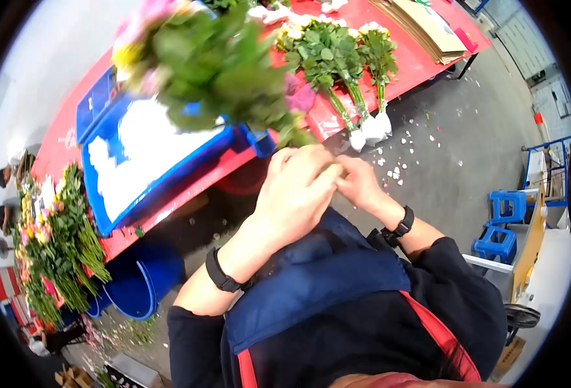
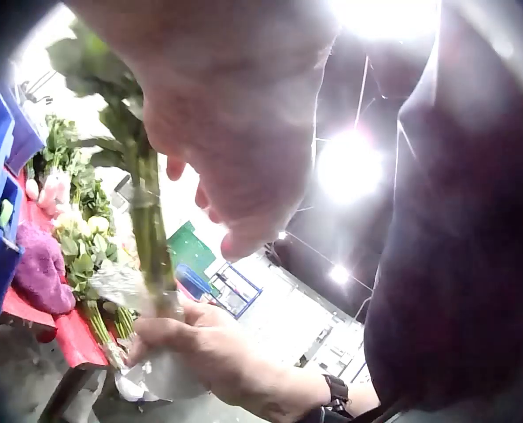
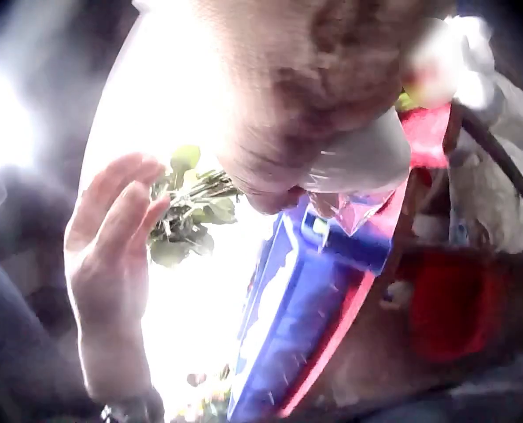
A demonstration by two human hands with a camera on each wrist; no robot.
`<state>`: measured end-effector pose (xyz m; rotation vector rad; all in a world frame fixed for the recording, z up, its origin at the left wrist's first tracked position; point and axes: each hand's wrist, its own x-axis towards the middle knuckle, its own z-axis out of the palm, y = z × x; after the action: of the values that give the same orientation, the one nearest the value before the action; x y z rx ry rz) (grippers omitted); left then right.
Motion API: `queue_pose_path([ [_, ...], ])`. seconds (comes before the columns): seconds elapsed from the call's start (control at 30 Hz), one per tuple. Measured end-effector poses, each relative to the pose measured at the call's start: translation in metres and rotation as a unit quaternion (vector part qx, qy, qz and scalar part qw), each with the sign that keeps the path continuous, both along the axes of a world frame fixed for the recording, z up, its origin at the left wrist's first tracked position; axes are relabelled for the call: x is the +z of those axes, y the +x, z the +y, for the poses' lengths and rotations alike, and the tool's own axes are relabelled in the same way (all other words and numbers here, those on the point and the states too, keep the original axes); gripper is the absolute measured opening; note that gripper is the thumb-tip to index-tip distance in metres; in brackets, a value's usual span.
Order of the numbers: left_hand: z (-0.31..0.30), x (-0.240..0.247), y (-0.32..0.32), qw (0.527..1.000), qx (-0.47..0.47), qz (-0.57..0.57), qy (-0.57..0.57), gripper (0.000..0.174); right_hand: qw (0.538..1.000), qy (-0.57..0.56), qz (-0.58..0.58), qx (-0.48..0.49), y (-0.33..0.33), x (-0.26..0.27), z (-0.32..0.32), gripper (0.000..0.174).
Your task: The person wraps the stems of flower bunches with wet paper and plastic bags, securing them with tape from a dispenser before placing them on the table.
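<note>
A leafy bouquet, blurred, extends up and left from the hands, pink and yellow blooms at its far end. In the left wrist view, the right hand grips the lower ends of its stems, around a white wrap. That wrap bulges below the right hand in the right wrist view. The left hand is beside the stems above the right hand; the right wrist view shows the left hand with extended fingers by the leaves.
A blue crate with white material stands on the red table. Wrapped bouquets and cardboard sheets lie beyond. Left are heaped flowers and blue bins; blue stools stand at right.
</note>
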<state>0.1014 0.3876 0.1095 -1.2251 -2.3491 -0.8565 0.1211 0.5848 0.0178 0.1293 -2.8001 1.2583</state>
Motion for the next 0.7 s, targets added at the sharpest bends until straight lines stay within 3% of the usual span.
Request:
queue_pose_path([
  [0.03,0.004,-0.006,-0.008,0.999,0.000,-0.027,0.032,0.033,0.998,-0.045,-0.034,-0.037,-0.008,0.000,0.018,0.028],
  [0.13,0.025,-0.042,-0.040,0.991,0.034,-0.116,0.065,0.024,0.988,-0.023,-0.074,-0.137,-0.040,-0.001,0.077,0.029],
  [0.17,0.036,-0.058,-0.054,0.987,0.038,-0.137,0.076,0.023,0.987,-0.022,0.046,-0.155,-0.053,-0.023,0.097,0.025],
  [0.23,0.065,-0.083,-0.082,0.971,0.062,-0.207,0.099,0.020,0.982,-0.029,0.039,-0.185,-0.076,-0.035,0.132,0.026],
  [0.3,0.098,-0.103,-0.110,0.942,0.104,-0.298,0.110,0.018,0.979,-0.010,0.017,-0.202,-0.099,-0.058,0.169,0.027],
  [0.4,0.142,-0.162,-0.153,0.862,0.206,-0.432,0.169,0.021,0.977,-0.009,-0.033,-0.210,-0.127,-0.079,0.205,0.028],
  [0.43,0.157,-0.167,-0.166,0.836,0.235,-0.475,0.144,0.031,0.977,-0.010,-0.051,-0.206,-0.134,-0.087,0.215,0.028],
  [0.5,0.188,-0.193,-0.184,0.779,0.253,-0.536,0.204,0.048,0.975,-0.030,-0.116,-0.188,-0.147,-0.086,0.232,0.033],
  [0.57,0.212,-0.199,-0.195,0.720,0.279,-0.594,0.223,0.076,0.984,0.087,-0.089,-0.128,-0.154,-0.106,0.250,0.038],
  [0.6,0.224,-0.186,-0.198,0.705,0.291,-0.603,0.233,0.076,0.982,0.146,-0.069,-0.095,-0.159,-0.114,0.258,0.040],
  [0.67,0.241,-0.160,-0.206,0.676,0.312,-0.617,0.255,0.076,0.987,0.063,-0.095,-0.116,-0.166,-0.108,0.268,0.053],
  [0.7,0.240,-0.173,-0.211,0.678,0.333,-0.610,0.240,0.074,0.985,0.027,-0.087,-0.144,-0.170,-0.112,0.276,0.058],
])
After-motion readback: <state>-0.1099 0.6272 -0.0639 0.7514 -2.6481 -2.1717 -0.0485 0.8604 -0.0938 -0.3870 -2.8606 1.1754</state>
